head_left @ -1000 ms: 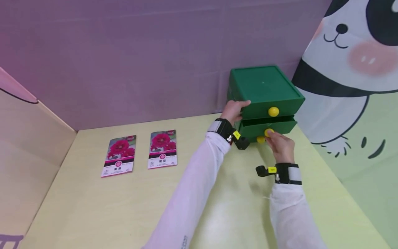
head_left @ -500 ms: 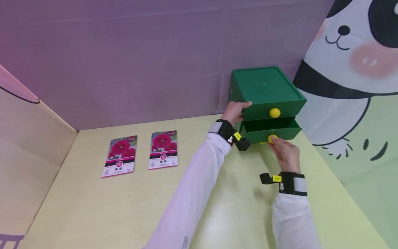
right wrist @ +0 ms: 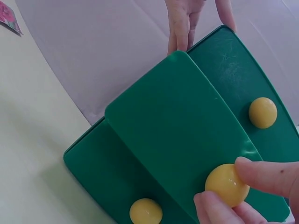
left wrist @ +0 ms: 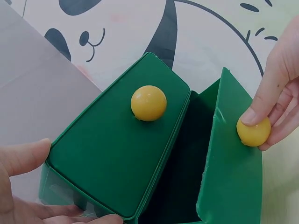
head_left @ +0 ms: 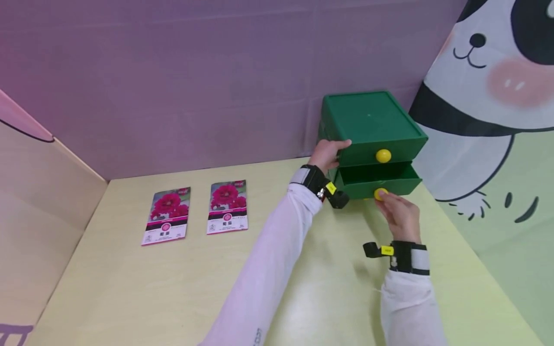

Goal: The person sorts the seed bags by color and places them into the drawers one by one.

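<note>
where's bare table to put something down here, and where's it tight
Bare table runs across the near side, in front of the two seed packets, and between the packets and the left arm. It is crowded at the green drawer box: the left hand grips its side, the right hand pinches the middle drawer's yellow knob.

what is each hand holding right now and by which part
The right hand pinches the yellow knob of the middle drawer, which is pulled partly out. The left hand grips the green drawer chest at its left front corner.
</note>
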